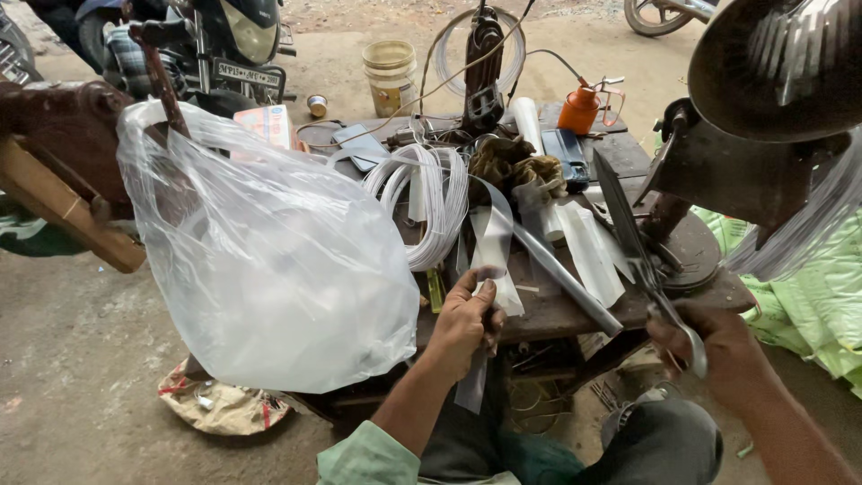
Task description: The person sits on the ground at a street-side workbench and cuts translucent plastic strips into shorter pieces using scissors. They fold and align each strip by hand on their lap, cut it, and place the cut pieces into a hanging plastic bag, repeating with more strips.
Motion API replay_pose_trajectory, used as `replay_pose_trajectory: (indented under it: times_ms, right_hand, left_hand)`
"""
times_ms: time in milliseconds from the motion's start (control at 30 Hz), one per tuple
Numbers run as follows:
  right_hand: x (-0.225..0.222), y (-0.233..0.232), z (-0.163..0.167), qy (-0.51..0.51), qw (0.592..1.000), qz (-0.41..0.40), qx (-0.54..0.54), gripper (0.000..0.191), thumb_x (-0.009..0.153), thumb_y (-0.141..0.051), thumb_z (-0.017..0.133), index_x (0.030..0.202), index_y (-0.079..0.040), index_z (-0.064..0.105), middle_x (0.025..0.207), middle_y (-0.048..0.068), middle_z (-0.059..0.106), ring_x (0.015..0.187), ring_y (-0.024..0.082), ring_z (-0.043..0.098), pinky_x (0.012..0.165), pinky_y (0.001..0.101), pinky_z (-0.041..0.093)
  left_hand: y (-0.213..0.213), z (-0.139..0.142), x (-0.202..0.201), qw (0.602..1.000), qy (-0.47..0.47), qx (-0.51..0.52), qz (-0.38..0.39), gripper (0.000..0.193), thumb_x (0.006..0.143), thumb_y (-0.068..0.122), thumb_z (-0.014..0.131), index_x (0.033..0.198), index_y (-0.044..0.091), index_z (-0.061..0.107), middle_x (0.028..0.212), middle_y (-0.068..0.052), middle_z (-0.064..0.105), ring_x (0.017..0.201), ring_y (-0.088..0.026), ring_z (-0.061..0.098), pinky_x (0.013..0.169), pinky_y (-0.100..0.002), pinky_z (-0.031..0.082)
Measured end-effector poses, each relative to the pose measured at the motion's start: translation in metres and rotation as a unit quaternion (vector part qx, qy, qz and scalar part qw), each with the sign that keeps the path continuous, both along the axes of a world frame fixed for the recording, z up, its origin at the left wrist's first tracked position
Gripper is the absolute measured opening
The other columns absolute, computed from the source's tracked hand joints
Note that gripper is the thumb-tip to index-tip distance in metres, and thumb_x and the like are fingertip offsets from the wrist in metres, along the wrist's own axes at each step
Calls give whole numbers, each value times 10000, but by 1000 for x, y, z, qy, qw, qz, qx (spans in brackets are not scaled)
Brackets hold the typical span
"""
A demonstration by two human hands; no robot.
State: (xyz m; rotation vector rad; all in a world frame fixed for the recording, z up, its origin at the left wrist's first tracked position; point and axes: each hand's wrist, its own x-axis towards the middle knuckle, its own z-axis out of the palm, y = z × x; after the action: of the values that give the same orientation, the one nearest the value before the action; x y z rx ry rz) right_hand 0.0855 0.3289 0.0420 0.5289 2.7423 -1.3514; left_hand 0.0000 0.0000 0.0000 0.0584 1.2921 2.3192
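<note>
My left hand [465, 316] pinches a long strip of clear plastic film [493, 241] at the front edge of a dark wooden workbench [549, 310]; the strip hangs down below my fingers. My right hand [709, 346] grips the handles of large metal shears [628, 235], whose long dark blades point up and away over the bench. Shears and strip are apart. More cut plastic strips [588, 251] lie flat between my hands.
A big clear plastic bag [269, 260] hangs at the left. A coil of white wire [431, 202], an orange oil can [579, 110], a cream bucket [390, 76], a motorcycle [211, 45] and a winding machine [763, 135] at right surround the bench.
</note>
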Motion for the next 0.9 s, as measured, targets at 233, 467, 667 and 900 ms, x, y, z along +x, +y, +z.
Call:
replay_pose_trajectory:
  times_ms: [233, 467, 667, 900]
  right_hand:
    - [33, 38, -15, -187, 975, 110, 42, 570, 866, -551, 680, 1265, -145, 669, 1032, 106, 698, 918, 205, 663, 800, 369, 564]
    - [12, 43, 2, -130, 802, 424, 400, 689, 838, -711, 511, 1406, -333, 610, 1500, -15, 503, 1318, 149, 451, 1085, 304, 438]
    - [-26, 14, 29, -230, 873, 268, 336, 595, 880, -580, 665, 1408, -304, 658, 1408, -14, 592, 1363, 149, 519, 1174, 366, 422]
    - [-27, -27, 40, -254, 870, 333, 261, 338, 962, -440, 652, 1093, -153, 773, 951, 78, 728, 940, 229, 645, 902, 398, 547]
  left_hand:
    - [-18, -5, 17, 1000, 2, -1, -29, 240, 1072, 296, 516, 1279, 191, 579, 621, 0, 529, 410, -81, 427, 362, -252, 376]
    - [-23, -5, 22, 998, 33, 4, -54, 206, 1077, 294, 527, 1247, 190, 580, 613, 0, 517, 403, -80, 425, 362, -241, 371]
    - [-36, 4, 23, 996, 11, -18, -82, 180, 1071, 293, 532, 1213, 191, 576, 627, 14, 535, 403, -65, 426, 357, -228, 358]
    - [-49, 5, 24, 996, 24, -18, -80, 193, 1069, 283, 542, 1208, 155, 583, 597, 10, 529, 392, -63, 422, 346, -229, 348]
